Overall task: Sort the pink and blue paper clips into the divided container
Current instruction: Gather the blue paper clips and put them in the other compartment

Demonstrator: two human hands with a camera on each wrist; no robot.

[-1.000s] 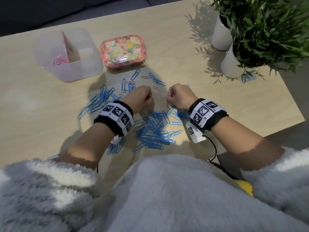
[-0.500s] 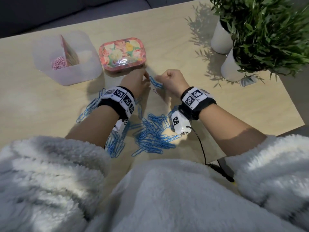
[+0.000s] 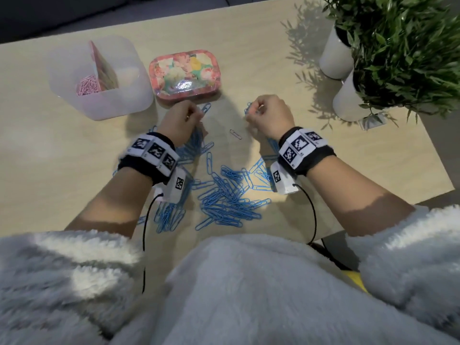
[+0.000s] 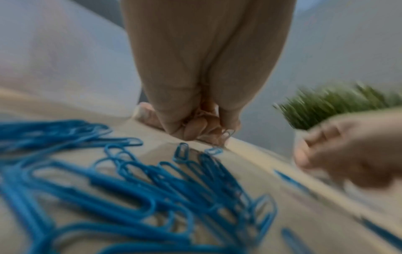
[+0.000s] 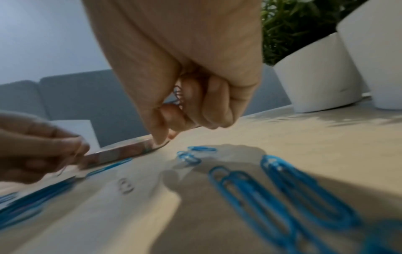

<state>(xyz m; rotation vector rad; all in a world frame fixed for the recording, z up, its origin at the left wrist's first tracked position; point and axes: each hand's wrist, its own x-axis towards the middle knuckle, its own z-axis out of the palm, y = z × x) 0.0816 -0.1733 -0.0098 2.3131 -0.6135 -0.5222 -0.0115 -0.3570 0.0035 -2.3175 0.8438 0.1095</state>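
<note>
Loose blue paper clips (image 3: 229, 195) lie heaped on the wooden table between my forearms, and a single pink clip (image 3: 235, 133) lies beyond them. My left hand (image 3: 196, 115) is curled just in front of the floral tin; in the left wrist view my left hand (image 4: 202, 127) holds pinkish clips in its fist. My right hand (image 3: 251, 113) is curled to the right of the pink clip, and a blue clip (image 5: 178, 96) shows inside its fist. The clear divided container (image 3: 129, 78) stands at the far left, with pink clips (image 3: 87, 85) in its left compartment.
A floral tin (image 3: 185, 73) sits right of the container, close behind my left hand. Two white plant pots (image 3: 336, 56) with leafy plants stand at the far right. The table's near right edge (image 3: 423, 195) runs beside my right forearm.
Over the last second both hands moved away from me to just in front of the tin, then spread apart, the left going left and the right going right. Both stay curled.
</note>
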